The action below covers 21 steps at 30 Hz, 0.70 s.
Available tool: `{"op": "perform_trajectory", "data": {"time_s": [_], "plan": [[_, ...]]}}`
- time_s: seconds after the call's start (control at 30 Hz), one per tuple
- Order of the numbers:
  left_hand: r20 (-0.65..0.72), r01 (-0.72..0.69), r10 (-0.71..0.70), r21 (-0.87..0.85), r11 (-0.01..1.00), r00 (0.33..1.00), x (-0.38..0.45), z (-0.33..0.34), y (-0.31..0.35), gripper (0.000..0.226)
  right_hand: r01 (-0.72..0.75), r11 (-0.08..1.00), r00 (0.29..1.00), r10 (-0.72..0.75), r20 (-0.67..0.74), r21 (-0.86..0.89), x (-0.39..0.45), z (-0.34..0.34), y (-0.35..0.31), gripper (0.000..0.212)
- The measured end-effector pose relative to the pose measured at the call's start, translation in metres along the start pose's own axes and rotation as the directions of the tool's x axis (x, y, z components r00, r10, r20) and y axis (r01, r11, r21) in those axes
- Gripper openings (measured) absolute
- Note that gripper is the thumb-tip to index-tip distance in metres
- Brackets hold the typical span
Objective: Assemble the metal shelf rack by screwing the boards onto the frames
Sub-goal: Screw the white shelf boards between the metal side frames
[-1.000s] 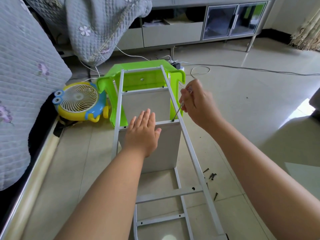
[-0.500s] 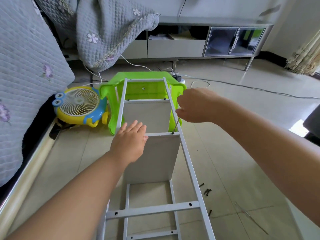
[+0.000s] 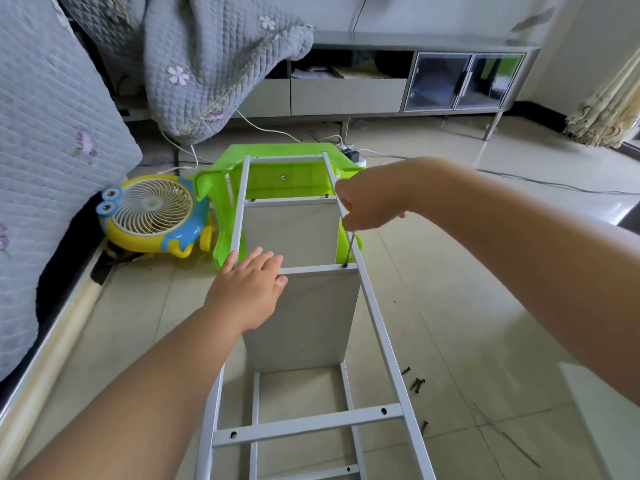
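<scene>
in the head view, the metal frame [image 3: 372, 306] is seen lying lengthwise on the floor [image 3: 467, 306], its far end propped on a green plastic stool [image 3: 277, 174], presumably so that the rails are raised to a workable height. two grey boards are stood on edge between the rails; the nearer board [image 3: 311, 317] is steadied by the left hand [image 3: 249, 296], which is laid flat with straight fingers on its top edge near the left rail, apparently so the board does not shift while being fastened. a thin screwdriver [image 3: 349, 247] is pinched in the curled fingers of the right hand [image 3: 370, 206] and held nearly upright, its tip set on a screw [image 3: 345, 265] at the board's right corner by the right rail. a crossbar [image 3: 308, 426] with unfilled holes is seen nearer the camera, so further boards are judged to remain. loose screws [image 3: 417, 384] are scattered on the floor just right of the frame, within reach. a toy-shaped fan [image 3: 152, 213] is stood beside the stool
</scene>
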<state>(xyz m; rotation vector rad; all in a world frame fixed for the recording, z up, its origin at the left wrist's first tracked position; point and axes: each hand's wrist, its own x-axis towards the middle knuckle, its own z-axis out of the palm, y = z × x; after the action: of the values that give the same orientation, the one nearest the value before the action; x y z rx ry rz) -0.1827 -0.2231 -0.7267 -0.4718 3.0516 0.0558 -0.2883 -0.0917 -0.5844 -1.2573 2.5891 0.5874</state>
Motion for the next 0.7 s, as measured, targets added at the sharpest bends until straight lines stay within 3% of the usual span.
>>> {"op": "perform_trajectory", "data": {"time_s": [0.13, 0.27, 0.5, 0.6, 0.7], "plan": [[0.02, -0.003, 0.003, -0.018, 1.0, 1.0, -0.001, -0.001, 0.002, 0.047, 0.048, 0.999, 0.999, -0.047, -0.022, 0.013, -0.004, 0.001, 0.003, 0.03], [0.019, 0.001, -0.001, -0.011, 1.0, 1.0, -0.001, 0.0, 0.005, 0.046, 0.026, 0.999, 0.989, -0.031, -0.146, -0.034, 0.001, 0.01, -0.001, 0.039], [0.024, 0.005, -0.005, -0.029, 1.0, 1.0, -0.002, -0.002, 0.006, 0.043, 0.053, 0.998, 0.998, -0.053, -0.015, -0.046, -0.008, 0.002, 0.003, 0.019], [0.024, 0.003, -0.003, -0.039, 0.999, 1.0, -0.001, -0.003, 0.006, 0.041, 0.097, 0.99, 0.994, -0.102, -0.049, -0.103, -0.005, 0.004, 0.001, 0.029], [0.032, 0.011, -0.01, -0.031, 0.999, 0.999, -0.002, -0.003, 0.008, 0.039, 0.013, 0.985, 0.998, -0.024, -0.058, -0.17, -0.001, 0.009, -0.001, 0.035]]}}
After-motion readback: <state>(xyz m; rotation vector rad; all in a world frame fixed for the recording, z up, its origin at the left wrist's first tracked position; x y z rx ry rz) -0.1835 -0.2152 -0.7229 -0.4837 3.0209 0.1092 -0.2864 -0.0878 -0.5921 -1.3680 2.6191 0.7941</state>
